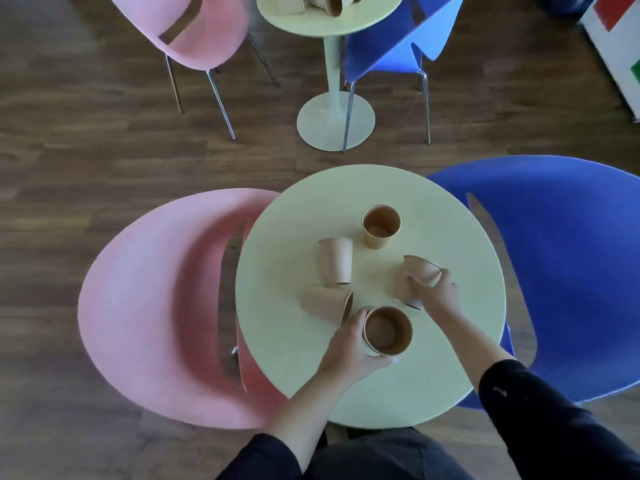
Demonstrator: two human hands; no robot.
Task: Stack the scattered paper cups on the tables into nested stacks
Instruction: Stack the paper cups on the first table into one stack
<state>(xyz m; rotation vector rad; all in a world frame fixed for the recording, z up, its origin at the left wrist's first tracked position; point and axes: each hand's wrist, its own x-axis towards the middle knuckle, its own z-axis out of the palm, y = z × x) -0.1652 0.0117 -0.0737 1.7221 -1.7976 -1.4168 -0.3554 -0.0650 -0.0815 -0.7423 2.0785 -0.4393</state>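
Several brown paper cups sit on the round pale-yellow table (294, 358) in front of me. My left hand (349, 344) grips an upright cup (387, 330) near the table's front. My right hand (436, 291) closes on an upside-down cup (417, 277) at the right. An upright cup (380, 226) stands at the far side. Another upside-down cup (335, 260) stands in the middle. A cup on its side (327, 303) lies just left of my left hand, its mouth toward it.
A pink chair (156, 306) is tucked at the table's left and a blue chair (561, 271) at its right. Farther off stands a second yellow table (332, 22) with more cups (334, 3), flanked by a pink chair (197, 32) and a blue chair (391, 39).
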